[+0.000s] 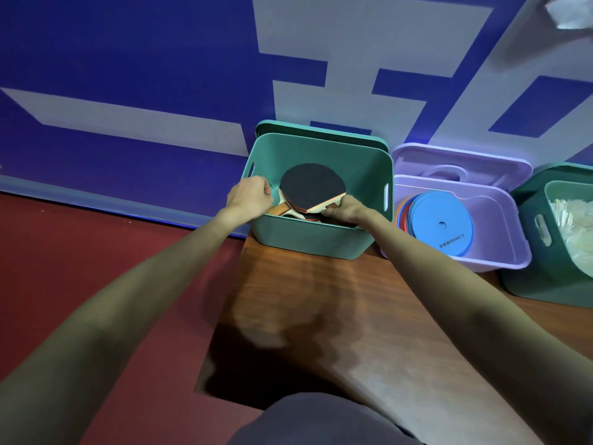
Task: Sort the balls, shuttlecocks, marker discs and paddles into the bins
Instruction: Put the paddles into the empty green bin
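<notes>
We are reaching both arms forward over the wooden table (pixel 321 300) into the teal bin (pixel 362 162), where the paddles are lying stacked. Our right hand (pixel 345 208) is curling its fingers around the pale wooden handle of the top paddle (pixel 311 184), whose dark rubber face is lying just beyond our fingertips, toward the bin's far wall. Our left hand (pixel 250 195) is sitting at the bin's left rim with its fingers curled tightly inward; we cannot tell whether it is pinching anything, though a second paddle handle (pixel 280 208) is poking out just beneath those knuckles. More paddles are lying under the top one, between our two hands. To the right of our right-hand fingers, the purple bin (pixel 500 261) is holding a stack of marker discs (pixel 441 224), a blue one on top, leaning against its left wall. Farther right still, a dark green bin (pixel 526 284) is holding white shuttlecocks (pixel 574 229).
</notes>
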The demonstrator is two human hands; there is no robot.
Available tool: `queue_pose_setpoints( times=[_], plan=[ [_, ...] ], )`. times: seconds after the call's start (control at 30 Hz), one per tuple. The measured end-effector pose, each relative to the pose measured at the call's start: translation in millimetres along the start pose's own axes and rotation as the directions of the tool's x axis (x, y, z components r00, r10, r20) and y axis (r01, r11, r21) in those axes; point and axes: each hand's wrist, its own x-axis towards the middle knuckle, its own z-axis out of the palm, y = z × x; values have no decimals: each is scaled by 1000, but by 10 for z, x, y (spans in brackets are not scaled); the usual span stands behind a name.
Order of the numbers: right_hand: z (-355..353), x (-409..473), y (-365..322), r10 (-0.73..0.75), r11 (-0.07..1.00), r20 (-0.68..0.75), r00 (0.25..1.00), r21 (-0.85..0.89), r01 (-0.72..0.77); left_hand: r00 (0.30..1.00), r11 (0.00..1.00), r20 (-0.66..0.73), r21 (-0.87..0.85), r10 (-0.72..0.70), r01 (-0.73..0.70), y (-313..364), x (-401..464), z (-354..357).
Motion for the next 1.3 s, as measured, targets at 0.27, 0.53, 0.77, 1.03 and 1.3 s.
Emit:
queue_pose_setpoints(
  times=[0.27,0.53,0.77,1.03,1.3],
  plan=[
    [-250,-417,213,-240,956,-270,932,-233,178,993,992,-59,-61,104,-107,471,-118,114],
    [-414,-1447,1616,-319,947,-647,693,-245,208,889,866,-129,-204,439,-457,1465,-599,620],
    [-404,-2232,3169,81,984,-586,806,-80,-157,799,800,113,-211,591,-562,2453,-1203,1534],
    [-758,-3123,4653,370,912,-570,734,71,-404,620,704,368,-166,693,-690,3938,-1916,2566],
    [-903,-3509,5958,675,706,-616,406,378,-599,404,554,499,-195,766,-809,5126,-2468,3428]
  ],
)
